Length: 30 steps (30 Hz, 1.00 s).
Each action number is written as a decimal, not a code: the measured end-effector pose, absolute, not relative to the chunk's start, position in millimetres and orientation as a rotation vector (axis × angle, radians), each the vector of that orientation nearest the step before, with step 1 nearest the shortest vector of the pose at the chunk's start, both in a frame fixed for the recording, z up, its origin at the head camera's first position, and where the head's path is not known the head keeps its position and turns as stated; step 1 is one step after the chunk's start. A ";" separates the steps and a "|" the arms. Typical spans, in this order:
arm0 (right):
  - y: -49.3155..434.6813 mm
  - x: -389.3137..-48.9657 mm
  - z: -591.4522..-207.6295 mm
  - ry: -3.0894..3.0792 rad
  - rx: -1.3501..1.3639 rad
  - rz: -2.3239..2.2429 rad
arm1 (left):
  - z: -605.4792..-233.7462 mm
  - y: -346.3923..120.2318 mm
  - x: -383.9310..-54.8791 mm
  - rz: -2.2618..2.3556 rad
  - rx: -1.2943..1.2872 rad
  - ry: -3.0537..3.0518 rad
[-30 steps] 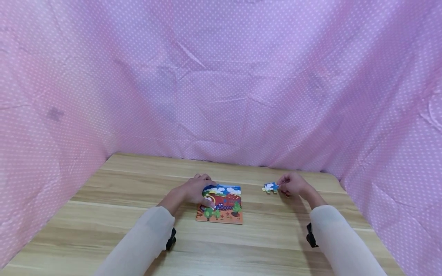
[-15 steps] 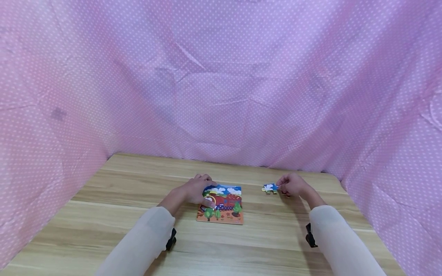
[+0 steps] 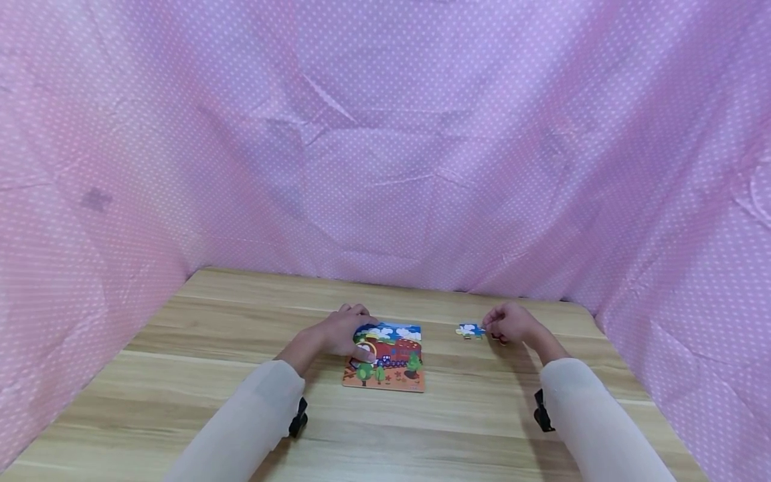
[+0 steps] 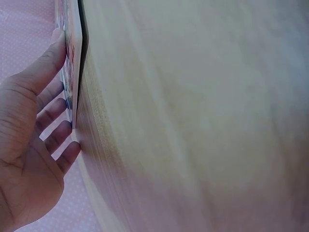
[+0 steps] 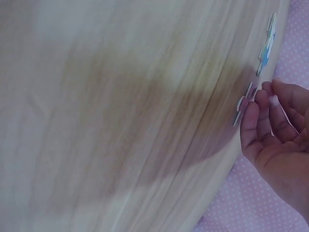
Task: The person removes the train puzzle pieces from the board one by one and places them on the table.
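Observation:
My left hand (image 3: pixel 343 335) rests on the left side of a jigsaw puzzle board (image 3: pixel 394 383) showing a red train, trees and a cloudy sky. In the left wrist view its thumb lies on the picture face and the loosely spread fingers (image 4: pixel 57 108) touch the board's edge. My right hand (image 3: pixel 512 323) has its bent fingertips at the right end of a blue-and-white puzzle piece (image 3: pixel 470 331), which lies near the table surface. Under these fingers (image 5: pixel 248 123) another reddish puzzle piece (image 5: pixel 244 104) is partly covered. The exact contact at the fingertips is hard to see.
Light wood table (image 3: pixel 397 442) carries everything. Pink dotted cloth (image 3: pixel 391 167) hangs behind its far edge and at both sides. Black wrist devices (image 3: pixel 299 418) sit below both sleeves.
The blue-and-white puzzle piece has turned slightly and looks flatter and more level. The right hand has barely moved; the left hand and the puzzle board have stayed put.

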State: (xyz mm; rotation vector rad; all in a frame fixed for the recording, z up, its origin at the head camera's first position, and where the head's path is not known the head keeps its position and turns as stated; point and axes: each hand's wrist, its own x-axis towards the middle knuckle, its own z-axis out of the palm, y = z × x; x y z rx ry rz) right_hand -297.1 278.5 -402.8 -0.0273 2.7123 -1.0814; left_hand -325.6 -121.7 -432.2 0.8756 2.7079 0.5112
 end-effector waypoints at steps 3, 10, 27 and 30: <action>279.9 -297.1 -402.8 2.723 -0.072 -1.069 | -431.9 -119.7 -320.9 0.515 0.867 2.714; 274.7 -300.6 -402.5 2.727 -0.176 -1.086 | -431.0 -115.0 -309.8 0.527 0.841 2.734; 237.2 -302.6 -405.8 2.759 -0.559 -0.981 | -442.5 -97.3 -283.4 0.553 0.717 2.817; 222.5 -301.0 -405.9 2.766 -0.586 -0.950 | -444.5 -97.3 -282.3 0.568 0.715 2.817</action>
